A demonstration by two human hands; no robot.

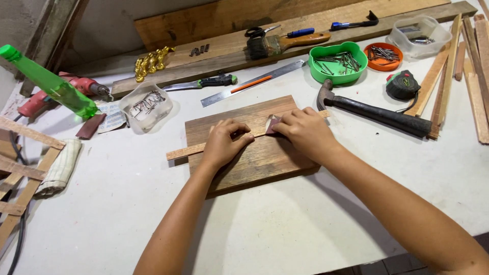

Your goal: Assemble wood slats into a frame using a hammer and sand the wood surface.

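The left hand (pixel 222 144) is pressing a thin wooden strip (pixel 186 150) onto a brown board (pixel 254 158), fingers flat; the right hand (pixel 301 131) is pinching folded sandpaper (pixel 271 125) against it.

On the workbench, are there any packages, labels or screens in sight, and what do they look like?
No screens.
Printed paper sheet: far left, partly under the clear tub of nails; white with dark print.
Tape measure: far right, beside the hammer; black, with a small label in green and red.
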